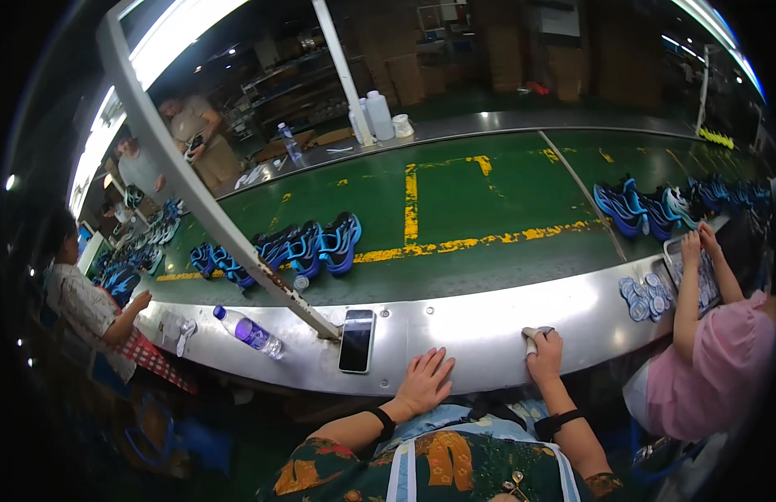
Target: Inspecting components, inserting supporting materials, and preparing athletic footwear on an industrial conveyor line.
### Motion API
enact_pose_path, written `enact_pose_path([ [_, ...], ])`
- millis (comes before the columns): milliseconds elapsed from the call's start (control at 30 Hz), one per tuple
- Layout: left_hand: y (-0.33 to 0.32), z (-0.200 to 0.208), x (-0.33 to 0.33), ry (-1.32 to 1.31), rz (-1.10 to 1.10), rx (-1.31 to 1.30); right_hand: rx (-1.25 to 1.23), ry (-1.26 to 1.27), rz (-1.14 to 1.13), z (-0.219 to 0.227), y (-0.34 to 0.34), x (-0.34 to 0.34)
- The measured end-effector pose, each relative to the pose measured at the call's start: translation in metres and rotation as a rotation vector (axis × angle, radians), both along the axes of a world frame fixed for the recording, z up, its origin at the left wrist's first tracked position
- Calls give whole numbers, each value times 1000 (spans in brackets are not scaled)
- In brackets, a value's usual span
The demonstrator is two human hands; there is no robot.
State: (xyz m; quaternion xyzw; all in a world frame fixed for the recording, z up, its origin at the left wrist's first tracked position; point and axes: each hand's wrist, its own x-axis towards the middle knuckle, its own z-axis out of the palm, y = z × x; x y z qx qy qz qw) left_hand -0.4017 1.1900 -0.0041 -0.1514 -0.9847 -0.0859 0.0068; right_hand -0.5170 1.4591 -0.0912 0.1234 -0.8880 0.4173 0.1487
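Observation:
My left hand (426, 381) lies on the metal ledge (480, 330) with its fingers stretched out and apart, holding nothing. A dark-screened phone (357, 341) lies flat just to the left of it. My right hand (545, 358) rests on the ledge with its fingers curled in. Something small and beige (532, 336), like a finger cover or a scrap of cloth, shows at its thumb and index finger. Whether that is worn or pinched I cannot make out. Each of my wrists has a black band.
Beyond the ledge runs a green conveyor belt (455, 201) with blue-black sneakers (338, 243) at left and more (622, 209) at right. A water bottle (248, 333) lies beside a slanted post (212, 209). Round pieces (645, 297) lie near a pink-sleeved co-worker (714, 360). Another co-worker (95, 305) stands left.

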Motion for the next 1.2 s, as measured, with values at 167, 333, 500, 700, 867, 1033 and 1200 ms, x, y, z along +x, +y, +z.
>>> enact_pose_path([
  [167,2,-2,-5,-22,17,-8,2,27,17,-5,3,-5],
  [333,3,-5,-6,-23,34,0,-2,-28,-4,2,4,-7],
  [500,9,0,-9,-18,6,4,16,-27,9,2,9,-6],
  [700,15,3,-9,-15,20,3,35,-34,6,9,15,-5],
  [867,21,7,-9,9,21,12,43,-37,19,12,20,-7],
  [1033,25,10,-13,25,20,30,32,-2,14,20,24,-10],
  [1200,31,9,-16,38,26,22,42,-11,32,21,31,-13],
])
